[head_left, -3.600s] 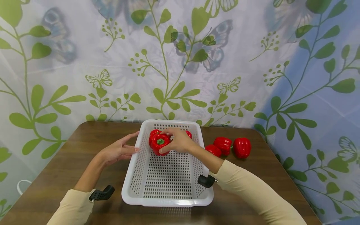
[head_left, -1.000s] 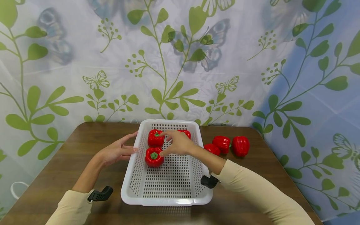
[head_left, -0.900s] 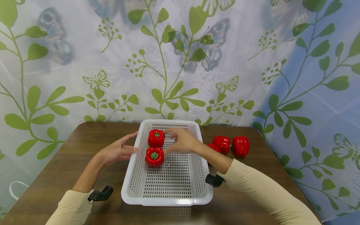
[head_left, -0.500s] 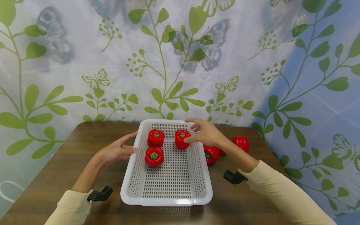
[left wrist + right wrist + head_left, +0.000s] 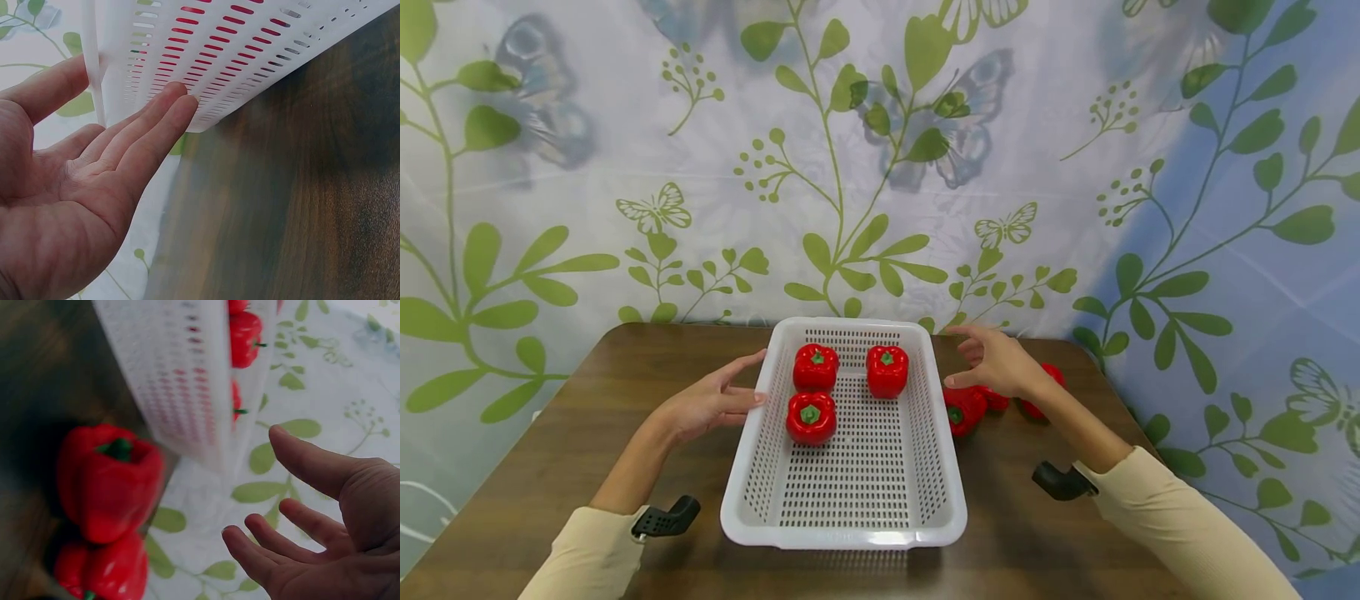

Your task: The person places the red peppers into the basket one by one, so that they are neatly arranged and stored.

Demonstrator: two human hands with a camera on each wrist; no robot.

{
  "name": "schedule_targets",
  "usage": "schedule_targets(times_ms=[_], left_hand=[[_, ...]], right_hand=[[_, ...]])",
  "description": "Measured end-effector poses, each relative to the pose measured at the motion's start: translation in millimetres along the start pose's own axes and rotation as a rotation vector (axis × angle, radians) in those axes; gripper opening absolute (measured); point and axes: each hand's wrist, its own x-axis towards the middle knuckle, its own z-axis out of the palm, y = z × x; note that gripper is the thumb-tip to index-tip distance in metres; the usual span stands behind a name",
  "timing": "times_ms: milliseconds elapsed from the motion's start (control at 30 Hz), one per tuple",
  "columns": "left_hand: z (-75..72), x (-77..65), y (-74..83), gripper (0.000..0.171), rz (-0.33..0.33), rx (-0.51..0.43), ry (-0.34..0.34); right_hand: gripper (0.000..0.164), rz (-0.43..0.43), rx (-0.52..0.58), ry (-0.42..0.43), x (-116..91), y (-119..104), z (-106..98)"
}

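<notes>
A white perforated plastic basket (image 5: 850, 537) stands on the table with three red bell peppers inside: one back left (image 5: 815, 368), one in front of it (image 5: 811, 421), one back right (image 5: 887, 372). My left hand (image 5: 711, 402) rests against the basket's left side; in the left wrist view its straight fingertips (image 5: 185, 105) lie at the slotted wall and the thumb is at the rim. Right of the basket, my right hand (image 5: 1002, 362) hovers with spread fingers holding nothing. Below it is a bell pepper (image 5: 964, 414), seen stem-up beside another bell pepper (image 5: 103, 569) in the right wrist view.
A third loose bell pepper (image 5: 1051, 375) shows partly behind the right hand. The brown wooden table (image 5: 1022, 533) ends at a patterned curtain (image 5: 880, 167) with leaves and butterflies. A white cable (image 5: 422, 510) hangs at far left.
My right hand let go of a bell pepper, now in the basket's left side, then moved right, out of the basket and over the loose peppers. The left hand has stayed at the basket.
</notes>
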Motion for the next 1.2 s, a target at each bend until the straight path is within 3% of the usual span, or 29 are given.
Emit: schedule_targets(times_ms=[133, 300, 500, 667, 1200], left_hand=[[-0.2, -0.7, -0.5, 0.083, 0.004, 0.003, -0.001], [0.1, -1.3, 0.8, 0.083, 0.004, 0.01, 0.005], [0.2, -1.9, 1.8, 0.084, 0.013, 0.016, -0.008], [0.8, -2.1, 2.7, 0.084, 0.01, 0.011, -0.009], [1.9, -4.6, 4.5, 0.083, -0.001, 0.012, 0.007]], right_hand=[[0.08, 0.016, -0.05, -0.019, -1, 16, 5], [0.079, -0.028, -0.108, -0.025, -2, 32, 13], [0.079, -0.045, -0.109, -0.054, -3, 45, 24], [0.08, -0.044, -0.095, -0.07, -2, 52, 34], [0.081, -0.154, -0.225, -0.079, 0, 59, 51]])
